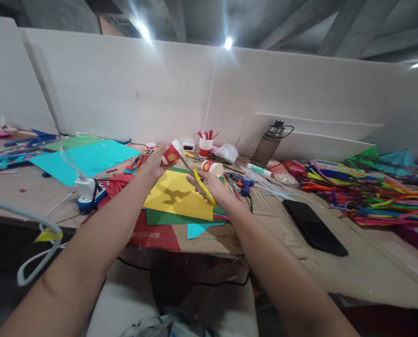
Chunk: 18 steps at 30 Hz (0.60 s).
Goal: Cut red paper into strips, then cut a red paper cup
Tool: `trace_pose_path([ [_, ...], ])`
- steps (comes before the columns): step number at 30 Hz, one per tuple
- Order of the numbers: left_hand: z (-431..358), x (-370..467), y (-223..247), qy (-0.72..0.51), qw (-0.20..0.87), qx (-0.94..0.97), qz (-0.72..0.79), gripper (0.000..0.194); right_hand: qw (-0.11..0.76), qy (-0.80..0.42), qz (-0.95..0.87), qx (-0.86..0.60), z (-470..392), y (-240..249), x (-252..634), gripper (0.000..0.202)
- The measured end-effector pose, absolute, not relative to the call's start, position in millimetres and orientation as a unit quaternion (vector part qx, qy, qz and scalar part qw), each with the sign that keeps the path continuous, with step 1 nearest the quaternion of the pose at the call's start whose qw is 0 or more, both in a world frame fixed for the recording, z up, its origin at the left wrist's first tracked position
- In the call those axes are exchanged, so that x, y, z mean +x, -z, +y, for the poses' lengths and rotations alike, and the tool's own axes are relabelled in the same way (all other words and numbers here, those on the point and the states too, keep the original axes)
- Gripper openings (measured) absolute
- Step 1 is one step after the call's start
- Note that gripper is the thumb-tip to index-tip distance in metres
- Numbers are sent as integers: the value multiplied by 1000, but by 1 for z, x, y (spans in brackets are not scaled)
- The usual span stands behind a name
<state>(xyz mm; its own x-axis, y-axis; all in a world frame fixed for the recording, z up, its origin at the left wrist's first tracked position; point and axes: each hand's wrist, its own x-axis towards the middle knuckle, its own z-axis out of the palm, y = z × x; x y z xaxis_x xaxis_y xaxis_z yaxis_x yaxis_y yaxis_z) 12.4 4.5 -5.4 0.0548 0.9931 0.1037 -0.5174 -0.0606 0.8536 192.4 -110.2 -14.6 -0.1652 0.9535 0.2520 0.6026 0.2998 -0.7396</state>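
My left hand (pixel 156 164) is closed around a red and white paper cup (pixel 171 155), raised above the table and tilted. In my right hand (pixel 214 183) I hold scissors (pixel 203 187) with yellow handles. Their blades point up and left, reaching the cup's rim; whether they cut into it I cannot tell. Below both hands lies a yellow sheet (pixel 180 199) on top of a green sheet (pixel 163 218). Just beyond my right hand, another paper cup (pixel 212 167) rests on its side.
A cup of red markers (pixel 205 146) and a grey bottle (pixel 267 142) stand at the back. To the right are a black phone (pixel 314 227) and many colourful pipe cleaners (pixel 366 192). A blue glue gun (pixel 244 185) lies nearer. Leftward are a turquoise sheet (pixel 85 161) and a plugged-in charger (pixel 85 186).
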Motion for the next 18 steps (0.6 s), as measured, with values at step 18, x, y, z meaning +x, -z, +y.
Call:
trace_pose_path([
  [18, 8, 14, 11, -591, 602, 425, 327, 26, 348, -313, -671, -575, -115, 12, 190, 44],
])
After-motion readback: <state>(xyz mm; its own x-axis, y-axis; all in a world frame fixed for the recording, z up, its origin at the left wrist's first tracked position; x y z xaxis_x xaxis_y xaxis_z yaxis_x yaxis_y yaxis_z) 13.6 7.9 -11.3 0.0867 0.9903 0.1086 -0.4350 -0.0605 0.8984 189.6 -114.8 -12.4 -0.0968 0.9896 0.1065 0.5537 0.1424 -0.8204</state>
